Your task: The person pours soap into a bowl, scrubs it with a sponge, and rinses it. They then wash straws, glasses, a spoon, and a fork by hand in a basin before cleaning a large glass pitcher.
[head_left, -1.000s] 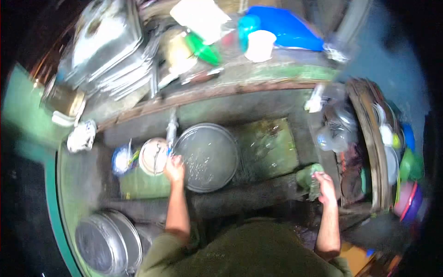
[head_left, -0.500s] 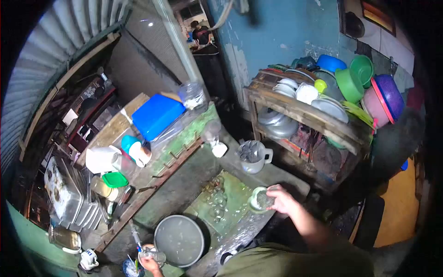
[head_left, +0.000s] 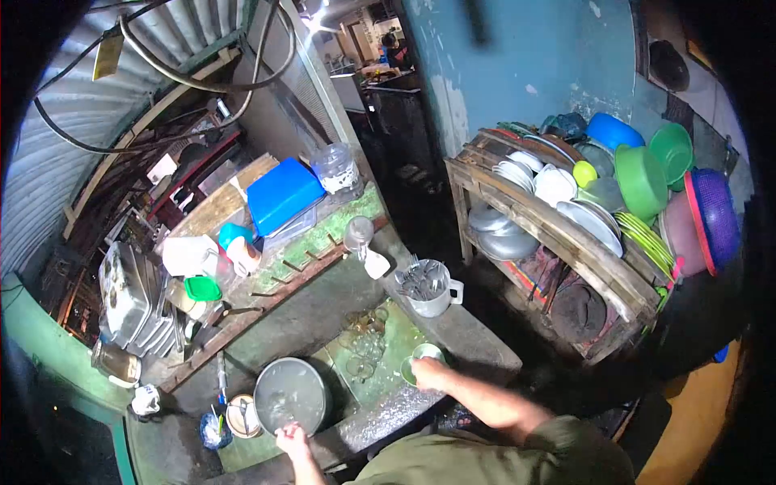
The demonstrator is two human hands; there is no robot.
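Note:
My right hand (head_left: 431, 374) is closed around a clear drinking glass (head_left: 408, 371) that looks greenish over the wet green sink floor. Just behind it, a small pale green bowl (head_left: 428, 351) rests on the sink ledge. My left hand (head_left: 293, 439) is at the near rim of a large grey basin (head_left: 260, 388) of cloudy water, fingers curled; what they hold is hidden. Several clear glasses (head_left: 365, 347) lie grouped on the sink floor between the hands. Left of the basin sit a white bowl (head_left: 242, 416) and a blue container (head_left: 213, 431) with utensils.
A white pitcher (head_left: 436, 303) full of cutlery stands on the right ledge. Behind the sink, a shelf bears a blue box (head_left: 283, 196) and plastic containers. At the right, a wooden rack (head_left: 558, 222) is loaded with plates and basins. Metal trays (head_left: 129, 287) lean at the left.
My left hand has moved from over the white bowl, where it held a glass, rightward to the basin's near rim. My right hand has shifted closer to the sink floor. The view has turned slightly.

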